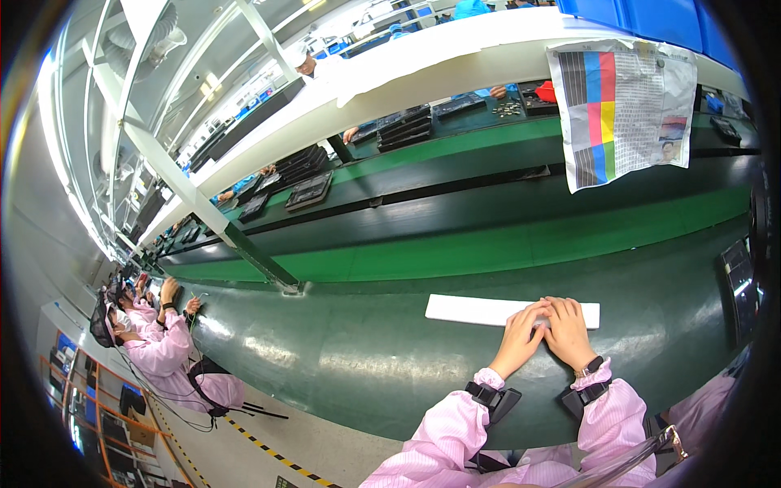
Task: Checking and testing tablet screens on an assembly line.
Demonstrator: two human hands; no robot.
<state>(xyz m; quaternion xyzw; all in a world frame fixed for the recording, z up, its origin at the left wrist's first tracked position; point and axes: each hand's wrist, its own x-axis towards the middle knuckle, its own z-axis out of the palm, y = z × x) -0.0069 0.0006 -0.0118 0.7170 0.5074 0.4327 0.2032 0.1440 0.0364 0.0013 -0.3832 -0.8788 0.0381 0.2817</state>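
Note:
A long, flat white strip lies on the green work surface in front of me. My left hand and my right hand rest side by side over its right half, touching each other. The fingers of both hands stretch forward over the strip, slightly bent, and nothing shows in their grasp. Whatever lies under the palms is hidden. Black strap-on devices sit on both of my wrists, over pink striped sleeves.
A green ledge and a lower conveyor line with black trays run behind the bench. A metal post stands left. A printed sheet hangs at upper right. Co-workers in pink sit left. A dark device lies far right.

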